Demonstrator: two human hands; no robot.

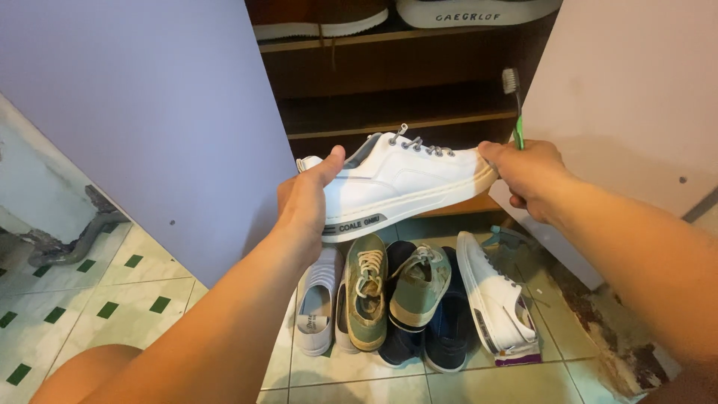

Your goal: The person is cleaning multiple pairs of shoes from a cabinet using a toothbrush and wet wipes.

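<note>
1. Holding a white sneaker (396,183) in the air, both hands keep it level in front of an open wooden shoe cabinet (419,97).
2. The left hand (307,206) is closed around the heel end, thumb on top near the heel collar, fingers underneath the sole.
3. The right hand (531,176) pinches the toe end with its fingertips and is also clenched around a toothbrush (516,105) with a green handle, whose grey bristle head points upward.
4. The sneaker lies on its side relative to the camera, grey laces (419,142) toward the cabinet and the pale sole edge with dark lettering toward the floor.
5. Behind it, a bare cabinet shelf (389,123) runs across; on the shelf above sit a brown shoe (321,19) and a white shoe sole (479,11).
6. Two pale cabinet doors (149,112) stand open to either side.
7. Below the held sneaker, on the green-and-white tiled floor (112,299), a cluster of shoes stands close together: a white slip-on (318,307), a pair of olive green sneakers (366,292) with pale laces, dark blue shoes (449,337) partly under them, and another white sneaker (497,303) tipped on its side at the right.
8. At the far right the floor edge looks worn and dark.
</note>
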